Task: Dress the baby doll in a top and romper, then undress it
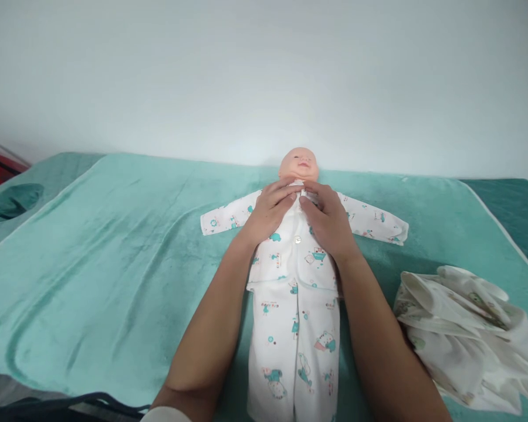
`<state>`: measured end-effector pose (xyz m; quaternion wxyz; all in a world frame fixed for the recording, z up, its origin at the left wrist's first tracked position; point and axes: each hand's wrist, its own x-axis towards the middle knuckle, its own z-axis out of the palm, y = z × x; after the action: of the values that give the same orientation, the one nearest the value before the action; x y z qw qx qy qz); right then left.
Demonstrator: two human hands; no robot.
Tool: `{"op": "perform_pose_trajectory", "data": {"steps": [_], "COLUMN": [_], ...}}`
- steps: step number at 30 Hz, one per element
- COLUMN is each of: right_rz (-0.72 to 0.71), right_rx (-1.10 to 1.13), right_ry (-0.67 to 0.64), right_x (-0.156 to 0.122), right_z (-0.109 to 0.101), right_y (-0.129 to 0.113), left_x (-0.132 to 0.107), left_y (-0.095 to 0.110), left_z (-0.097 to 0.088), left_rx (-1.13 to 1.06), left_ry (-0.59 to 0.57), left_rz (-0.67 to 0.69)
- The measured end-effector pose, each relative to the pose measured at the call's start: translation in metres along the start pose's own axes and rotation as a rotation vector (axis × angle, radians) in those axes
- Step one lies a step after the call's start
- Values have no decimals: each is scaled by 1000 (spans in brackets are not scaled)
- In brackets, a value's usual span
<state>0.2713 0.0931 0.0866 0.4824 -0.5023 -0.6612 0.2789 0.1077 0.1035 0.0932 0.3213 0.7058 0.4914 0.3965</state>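
Observation:
A baby doll (299,163) lies on its back, head toward the wall, in a white long-sleeved shirt (286,266) and matching trousers (273,346) with teal and pink prints. My left hand (270,211) and my right hand (328,217) meet at the shirt's collar, just below the doll's chin. Each has thumb and forefinger closed on the front edges of the shirt there. Whether a fastener is between the fingertips is hard to see. A pale button (297,240) shows lower on the shirt front. Both sleeves lie spread out to the sides.
A crumpled white printed cloth (470,334) lies to the right of the doll. Under everything is a teal plush blanket (114,252), wrinkled on the left. The white wall (264,76) rises behind. A red object (0,170) stands at the far left edge.

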Motion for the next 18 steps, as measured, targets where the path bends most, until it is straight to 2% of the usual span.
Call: {"op": "perform_pose_trajectory", "data": {"steps": [5, 18], "right_rz": [140, 53], "right_rx": [125, 75], "right_ry": [90, 72], "right_x": [-1, -3], "right_z": [1, -2], "right_y": [0, -3], "left_x": [1, 2], "left_y": [-3, -3], "left_z": [3, 2], "left_rx": [-70, -22], "left_ry": [54, 43], "left_rz": [33, 23]}}
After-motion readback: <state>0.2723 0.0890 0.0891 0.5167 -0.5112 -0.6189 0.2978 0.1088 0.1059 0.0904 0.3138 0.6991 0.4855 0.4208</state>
